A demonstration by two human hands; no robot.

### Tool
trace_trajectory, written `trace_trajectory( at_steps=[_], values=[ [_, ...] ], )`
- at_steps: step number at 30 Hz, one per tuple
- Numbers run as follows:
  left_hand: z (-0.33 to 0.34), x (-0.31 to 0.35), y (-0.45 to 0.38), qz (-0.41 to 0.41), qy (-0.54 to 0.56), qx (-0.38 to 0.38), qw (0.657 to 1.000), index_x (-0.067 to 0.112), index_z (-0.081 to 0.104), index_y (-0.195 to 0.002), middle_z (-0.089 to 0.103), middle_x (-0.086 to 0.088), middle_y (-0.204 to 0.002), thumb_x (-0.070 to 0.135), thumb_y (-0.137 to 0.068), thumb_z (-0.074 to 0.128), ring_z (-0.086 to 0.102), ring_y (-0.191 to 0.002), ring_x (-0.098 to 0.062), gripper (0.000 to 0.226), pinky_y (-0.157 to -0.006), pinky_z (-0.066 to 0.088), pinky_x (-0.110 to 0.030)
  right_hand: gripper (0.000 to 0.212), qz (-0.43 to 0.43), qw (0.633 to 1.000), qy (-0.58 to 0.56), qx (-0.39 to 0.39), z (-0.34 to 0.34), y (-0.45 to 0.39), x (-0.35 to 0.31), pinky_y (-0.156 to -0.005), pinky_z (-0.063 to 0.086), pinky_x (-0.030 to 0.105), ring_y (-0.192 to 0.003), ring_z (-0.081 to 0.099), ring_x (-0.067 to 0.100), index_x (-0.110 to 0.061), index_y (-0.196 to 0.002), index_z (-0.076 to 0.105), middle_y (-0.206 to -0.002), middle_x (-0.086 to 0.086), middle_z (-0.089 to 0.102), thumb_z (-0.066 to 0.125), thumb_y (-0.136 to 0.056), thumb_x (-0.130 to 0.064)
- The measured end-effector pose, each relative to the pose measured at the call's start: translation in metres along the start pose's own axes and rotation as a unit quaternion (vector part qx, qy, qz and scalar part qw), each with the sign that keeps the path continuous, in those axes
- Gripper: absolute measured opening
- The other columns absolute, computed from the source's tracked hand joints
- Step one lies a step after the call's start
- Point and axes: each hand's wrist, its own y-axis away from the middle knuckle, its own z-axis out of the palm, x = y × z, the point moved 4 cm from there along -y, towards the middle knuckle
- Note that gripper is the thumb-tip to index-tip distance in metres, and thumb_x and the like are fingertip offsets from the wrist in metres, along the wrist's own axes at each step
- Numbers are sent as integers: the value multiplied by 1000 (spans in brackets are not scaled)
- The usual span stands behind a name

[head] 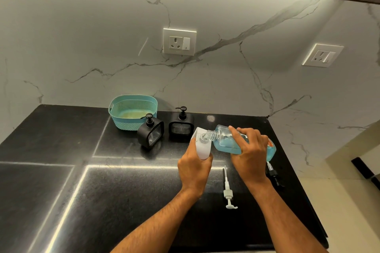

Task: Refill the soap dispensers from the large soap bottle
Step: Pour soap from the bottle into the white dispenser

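Note:
My right hand (pixel 249 154) grips the large clear soap bottle (pixel 226 141), which holds blue liquid and is tipped sideways, neck to the left. Its threaded mouth meets the open top of a white dispenser (pixel 202 148), which my left hand (pixel 194 168) holds round its lower body. A white pump head (pixel 228 193) lies on the black counter in front of my hands. A black pump head (pixel 273 176) lies to the right, partly behind my right wrist. Two black square dispensers (pixel 151 131) (pixel 181 124) stand behind with their pumps on.
A teal perforated basket (pixel 131 112) sits against the marble wall behind the black dispensers. The black counter (pixel 82 191) ends at a right edge close to the black pump head and at a front edge near my forearms. Two wall sockets (pixel 179 41) (pixel 322 55) are above.

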Motion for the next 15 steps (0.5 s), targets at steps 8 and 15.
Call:
trace_trajectory(
  at_steps=[8,15],
  values=[
    [0,-1,0,2,-3,-5,1000,12,52,-149,68,-4,-136,29,-84,85,72,-112,-19,75,-90,62,-29,81,-1,1000,-2,4,-1,0,-1,-90,52,45,-112,53,27,-12,-135,66,-119,13,64,97,-60,-10],
    [0,-1,1,2,-2,-10,1000,14,50,-150,68,-2,-136,29,-86,83,71,-112,-17,74,-89,62,-30,82,-6,1000,1,4,-1,0,0,-91,51,46,-113,53,26,-12,-135,66,-119,13,64,98,-59,-10]
  ],
)
